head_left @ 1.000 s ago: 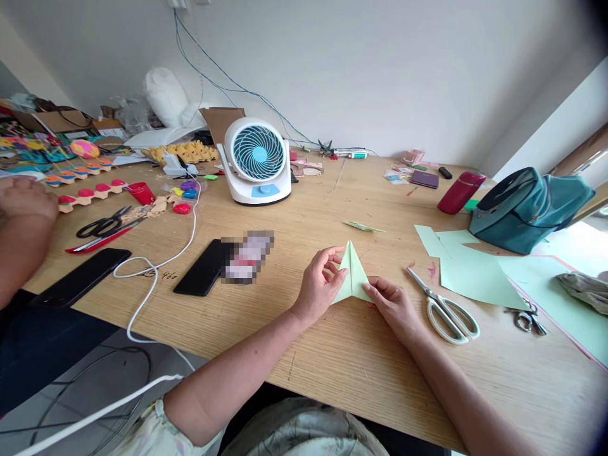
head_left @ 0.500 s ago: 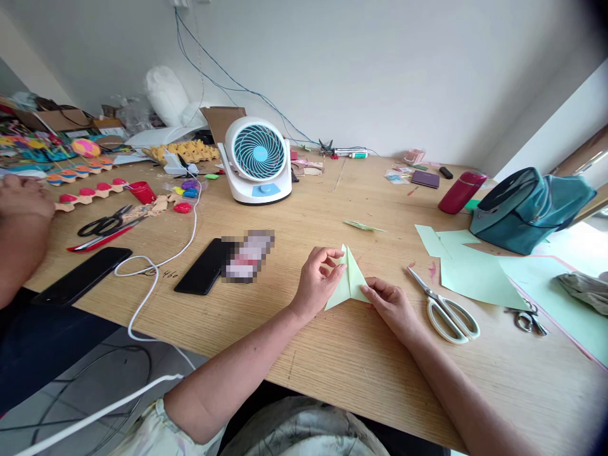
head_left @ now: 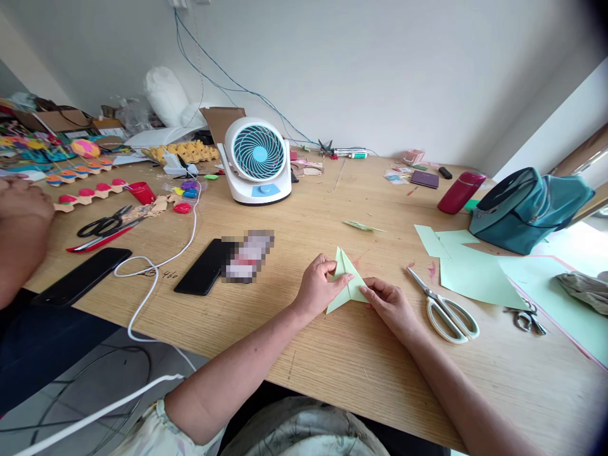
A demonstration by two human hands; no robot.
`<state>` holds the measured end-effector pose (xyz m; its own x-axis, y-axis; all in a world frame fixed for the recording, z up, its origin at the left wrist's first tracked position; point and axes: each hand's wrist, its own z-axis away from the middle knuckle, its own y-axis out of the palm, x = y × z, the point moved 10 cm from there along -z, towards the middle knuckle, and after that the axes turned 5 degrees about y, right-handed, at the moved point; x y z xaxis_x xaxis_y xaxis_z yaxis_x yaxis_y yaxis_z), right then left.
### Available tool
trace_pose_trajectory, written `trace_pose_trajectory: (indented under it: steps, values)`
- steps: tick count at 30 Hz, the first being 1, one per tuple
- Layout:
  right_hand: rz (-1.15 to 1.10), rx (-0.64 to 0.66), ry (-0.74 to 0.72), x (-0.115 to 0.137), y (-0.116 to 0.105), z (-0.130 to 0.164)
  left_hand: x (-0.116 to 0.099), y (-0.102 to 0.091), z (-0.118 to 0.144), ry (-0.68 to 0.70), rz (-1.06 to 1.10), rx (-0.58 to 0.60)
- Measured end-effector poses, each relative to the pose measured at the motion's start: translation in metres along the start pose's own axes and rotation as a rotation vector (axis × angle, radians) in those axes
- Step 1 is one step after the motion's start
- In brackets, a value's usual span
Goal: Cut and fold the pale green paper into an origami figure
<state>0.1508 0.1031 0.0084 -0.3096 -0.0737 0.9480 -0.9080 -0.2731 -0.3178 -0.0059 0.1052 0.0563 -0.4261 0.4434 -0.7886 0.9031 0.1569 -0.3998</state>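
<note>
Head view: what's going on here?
A person is folding a pale green triangular folded paper on the wooden table. The left hand pinches its left flap near the tip; the right hand presses its lower right corner down. White-handled scissors lie just right. Another person's hand rests at far left.

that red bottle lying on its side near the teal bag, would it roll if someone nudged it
Probably yes: the red bottle looks cylindrical and lies on its side on the flat wooden table. It would likely roll across its length, not toward the teal bag beside its cap end. Its smooth, glossy body may be a little slippery to grasp.
</note>
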Motion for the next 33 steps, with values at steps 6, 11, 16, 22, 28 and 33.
trace_pose_trajectory:
  steps: [6,11,16,22,28,33]
  values:
    - [-0.044,0.006,-0.001,0.0,0.001,-0.001,0.003,-0.001,-0.001,0.01,-0.09,-0.011]
    - [-0.02,-0.028,0.016,-0.003,-0.003,-0.001,-0.002,-0.01,-0.001,0.041,-0.174,-0.079]
    - [-0.008,-0.042,0.028,-0.009,-0.005,-0.001,-0.013,-0.008,0.0,0.124,-0.2,-0.074]
    - [-0.022,-0.056,0.036,-0.011,-0.006,-0.002,-0.02,-0.002,0.002,0.194,-0.221,-0.031]
    - [-0.004,-0.084,0.029,-0.008,-0.009,0.0,-0.043,0.001,0.008,0.339,-0.308,0.005]
    - [-0.001,-0.089,0.021,-0.007,-0.01,0.0,-0.044,0.005,0.007,0.276,-0.232,0.072]
